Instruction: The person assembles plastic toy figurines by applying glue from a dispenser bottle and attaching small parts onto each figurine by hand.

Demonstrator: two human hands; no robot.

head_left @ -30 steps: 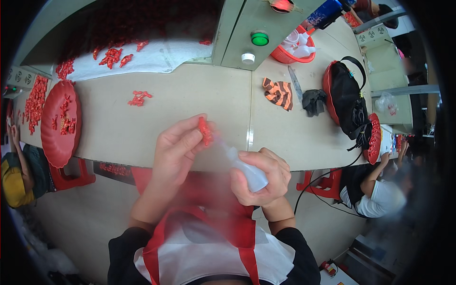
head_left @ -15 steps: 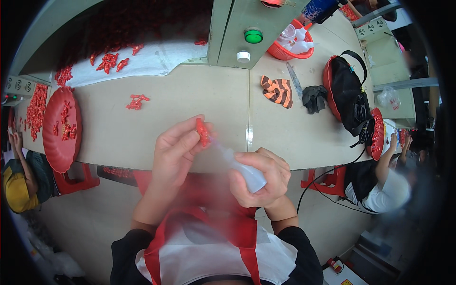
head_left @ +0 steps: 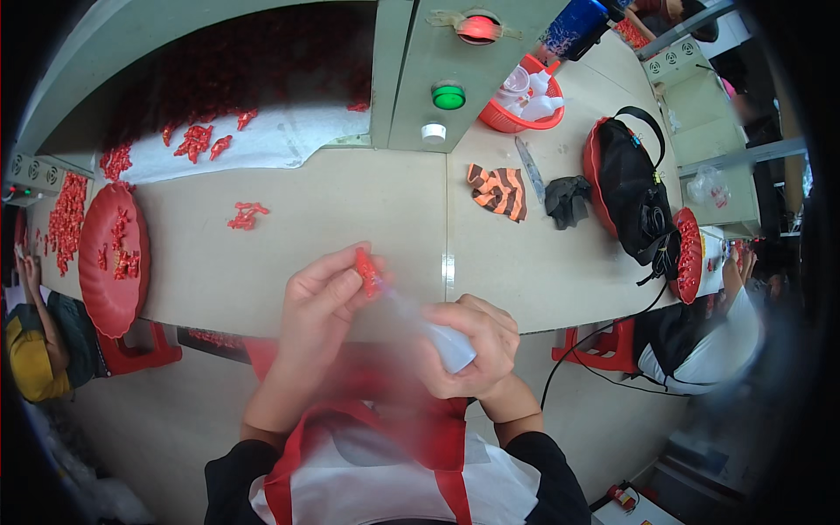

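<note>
Red figurine stays pinched in your left grip and your right grip still holds the squeeze bottle: same work, by the surface's near edge.

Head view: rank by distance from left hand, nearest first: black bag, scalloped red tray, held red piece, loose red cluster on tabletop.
1. Held red piece: in the left hand's fingertips
2. Loose red cluster: ahead, slightly left
3. Scalloped red tray: far left
4. Black bag: far right
</note>
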